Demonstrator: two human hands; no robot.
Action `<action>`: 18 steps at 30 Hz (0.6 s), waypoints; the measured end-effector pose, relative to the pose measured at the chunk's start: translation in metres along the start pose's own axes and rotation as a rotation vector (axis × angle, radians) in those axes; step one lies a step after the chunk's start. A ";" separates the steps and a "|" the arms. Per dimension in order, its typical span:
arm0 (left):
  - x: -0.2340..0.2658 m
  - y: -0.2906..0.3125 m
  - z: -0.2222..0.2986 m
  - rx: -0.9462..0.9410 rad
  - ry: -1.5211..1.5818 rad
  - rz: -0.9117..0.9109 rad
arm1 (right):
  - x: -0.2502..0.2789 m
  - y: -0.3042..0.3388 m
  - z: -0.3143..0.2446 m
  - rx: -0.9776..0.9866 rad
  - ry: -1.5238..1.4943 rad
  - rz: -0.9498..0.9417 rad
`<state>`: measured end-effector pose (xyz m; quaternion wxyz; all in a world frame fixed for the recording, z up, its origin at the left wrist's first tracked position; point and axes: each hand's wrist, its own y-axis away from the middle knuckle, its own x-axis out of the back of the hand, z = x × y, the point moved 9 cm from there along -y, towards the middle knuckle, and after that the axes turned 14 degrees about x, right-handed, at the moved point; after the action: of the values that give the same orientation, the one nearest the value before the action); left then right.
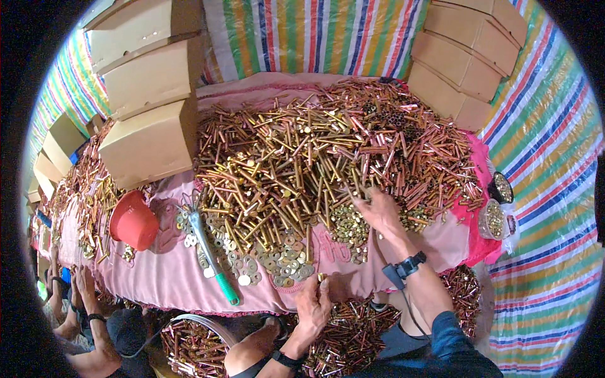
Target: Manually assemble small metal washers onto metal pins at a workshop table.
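Observation:
My left hand (313,303) is at the near edge of the pink cloth, its thumb and fingers pinched round a small brass-coloured metal piece (322,276). Farther off and to the right, my right hand (380,213) reaches into the front of a big heap of brass-coloured bolts (277,170). Its thumb and forefinger close on a bolt (348,190), partly hidden by the fingers. Small brass-coloured nuts (350,230) lie just left of and below that hand. Flat round washers (277,259) are spread between the nuts and a green-handled metal tool (216,261).
An orange-red tub (134,220) lies tipped at the left. Cardboard boxes are stacked at left (148,142) and right (466,79). Clear containers of small parts (491,220) stand at the right edge. More bolts (353,334) lie below the table. Another person's hands (82,283) work at far left.

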<state>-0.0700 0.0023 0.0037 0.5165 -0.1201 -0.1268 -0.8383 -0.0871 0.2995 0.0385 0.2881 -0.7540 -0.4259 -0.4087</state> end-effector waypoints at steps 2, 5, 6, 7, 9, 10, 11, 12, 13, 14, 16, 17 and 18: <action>-0.016 0.000 0.010 -0.055 0.043 -0.022 | -0.016 -0.001 0.013 -0.025 -0.016 -0.024; -0.017 -0.002 0.006 -0.022 -0.036 -0.031 | -0.045 0.004 -0.030 -0.011 -0.085 -0.083; -0.015 -0.002 0.004 -0.016 -0.018 -0.012 | -0.050 0.007 -0.042 0.000 -0.142 -0.132; -0.019 -0.003 0.007 -0.020 -0.007 -0.001 | -0.038 0.013 -0.055 0.084 -0.129 -0.075; -0.021 -0.004 0.013 -0.028 0.012 0.028 | -0.049 0.017 -0.064 0.363 -0.142 0.011; -0.022 -0.005 0.016 -0.019 0.039 0.013 | -0.038 0.022 -0.068 0.477 -0.018 0.146; -0.024 -0.007 0.016 -0.037 0.015 0.019 | -0.039 0.019 -0.051 0.397 -0.092 0.104; -0.018 -0.007 0.009 -0.043 -0.020 0.044 | -0.035 0.015 -0.050 0.329 -0.184 0.050; -0.019 -0.007 0.008 -0.052 -0.039 0.064 | -0.026 0.010 -0.040 0.259 -0.258 -0.004; -0.021 -0.007 0.008 -0.061 -0.025 0.072 | -0.005 0.006 -0.020 0.151 -0.223 0.128; -0.013 -0.005 0.005 -0.016 -0.041 0.070 | 0.009 0.003 0.009 0.076 -0.196 0.226; -0.017 -0.006 0.008 -0.005 -0.026 0.049 | 0.017 0.002 0.030 0.036 -0.087 0.240; -0.016 -0.006 0.013 -0.026 -0.039 0.051 | 0.016 0.001 0.034 0.050 -0.082 0.237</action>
<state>-0.0668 0.0229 0.0101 0.5334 -0.1462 -0.1226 -0.8241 -0.0686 0.3320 0.0348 0.3353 -0.8078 -0.3554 -0.3298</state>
